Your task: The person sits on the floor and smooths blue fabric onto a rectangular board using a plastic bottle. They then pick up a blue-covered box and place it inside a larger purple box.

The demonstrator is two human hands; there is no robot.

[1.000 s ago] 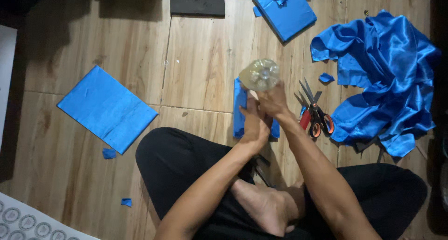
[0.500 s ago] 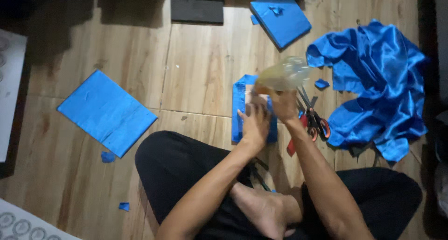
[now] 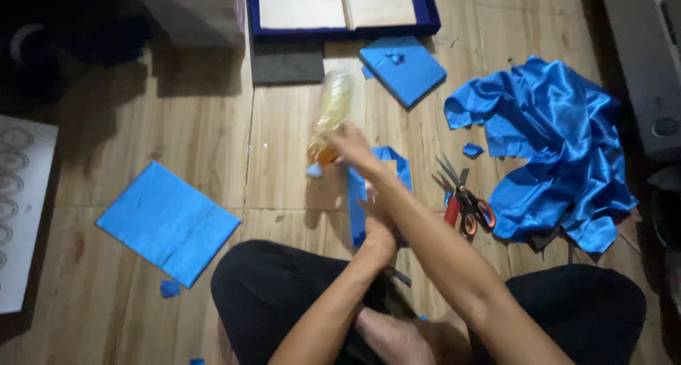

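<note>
A person sits cross-legged on a wooden floor, seen from above, with dark trousers and a bare foot nearest the camera. Both forearms reach forward from the lap. The left hand presses flat on a blue fabric-covered panel lying on the floor just ahead of the knees, its fingers spread rather than curled around anything. The right hand crosses above it, closed around the lower end of a clear plastic bottle holding yellowish liquid; the bottle is blurred and tilted, its base pointing away from the person. It appears to be glue, so the step in hand looks like applying adhesive to the panel, and the next move seems to call for a steady tip aimed at the panel's edge while the left hand pins it. Just right of the panel lie scissors with red and orange handles, touching a crumpled heap of shiny blue cloth. To the left rests a flat blue square. Farther off lie a smaller blue square and an open blue-edged box
</note>
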